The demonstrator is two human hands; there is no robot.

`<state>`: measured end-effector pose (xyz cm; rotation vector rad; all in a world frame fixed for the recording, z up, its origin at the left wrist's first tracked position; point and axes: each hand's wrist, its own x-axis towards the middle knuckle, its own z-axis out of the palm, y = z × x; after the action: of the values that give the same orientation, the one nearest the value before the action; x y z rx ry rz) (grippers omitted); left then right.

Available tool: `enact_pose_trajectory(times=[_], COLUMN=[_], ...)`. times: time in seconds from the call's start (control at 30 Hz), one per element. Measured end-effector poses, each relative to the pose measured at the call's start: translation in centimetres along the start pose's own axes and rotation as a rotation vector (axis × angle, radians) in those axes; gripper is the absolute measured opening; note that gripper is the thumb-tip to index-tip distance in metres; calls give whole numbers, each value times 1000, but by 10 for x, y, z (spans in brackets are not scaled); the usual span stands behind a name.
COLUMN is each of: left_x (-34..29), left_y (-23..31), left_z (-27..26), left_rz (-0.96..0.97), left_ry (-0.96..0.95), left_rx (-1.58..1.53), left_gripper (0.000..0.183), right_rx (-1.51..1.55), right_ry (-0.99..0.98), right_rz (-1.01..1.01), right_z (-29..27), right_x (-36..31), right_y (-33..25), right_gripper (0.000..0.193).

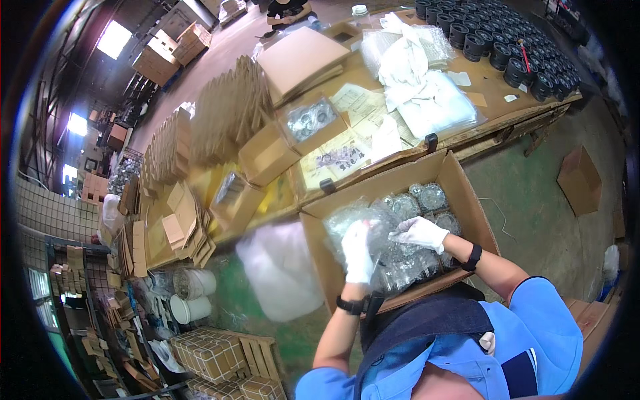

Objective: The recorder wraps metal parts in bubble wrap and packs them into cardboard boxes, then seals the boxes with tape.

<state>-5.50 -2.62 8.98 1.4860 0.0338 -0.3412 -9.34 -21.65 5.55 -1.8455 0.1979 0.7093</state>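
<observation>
An open cardboard carton [470, 200] stands in front of me, beside the table. Round metal parts [430, 197] wrapped in clear plastic lie packed inside it. My left hand [359, 252], in a white glove, is closed on a crumpled sheet of clear plastic wrap [347, 217] over the carton's left half. The white-gloved right hand [421, 234] pinches the right side of this wrap, above the parts. What lies inside the wrap between my hands, if anything, cannot be made out.
A wooden table [480, 137] runs beyond the carton. On it are black cylindrical parts [475, 47], white plastic bags [433, 100], papers [360, 110], a small box of metal rings [310, 123] and rows of cardboard dividers [230, 110]. A person [288, 12] sits far off.
</observation>
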Motion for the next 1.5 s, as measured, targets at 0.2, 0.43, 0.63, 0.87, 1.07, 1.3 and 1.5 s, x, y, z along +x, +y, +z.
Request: enact_pose_trajectory(times=[0.2,0.43,0.63,0.87,1.07,1.3,1.5], left_x=[-8,5,-2,-20,-23,-19,-26], left_y=[-7,3,24,-10,-21,-37,14], left_z=[7,-47,-75,-61,-66,-95,-54], left_rz=[-467,144,185,35,17,-130,-117], left_ry=[44,231,412,100,87,27,-57], left_rx=[-764,-243,104,107,131,-745,-658], left_gripper=[22,15,20,15,26,14,15], right_rx=[83,-247,169,-595,-1109,-1358,-1606], right_ry=[0,388,135,-184,-515,-259,-95], right_rz=[-153,-197,-156,107,-278,-418,-421], right_z=[-2,-103,-117,-28,57,71,74], right_x=[-3,-77,-181,-52,26,12,8], right_y=[37,-56,-139,-63,129,131,146], right_gripper=[41,26,30,46,22,41,41])
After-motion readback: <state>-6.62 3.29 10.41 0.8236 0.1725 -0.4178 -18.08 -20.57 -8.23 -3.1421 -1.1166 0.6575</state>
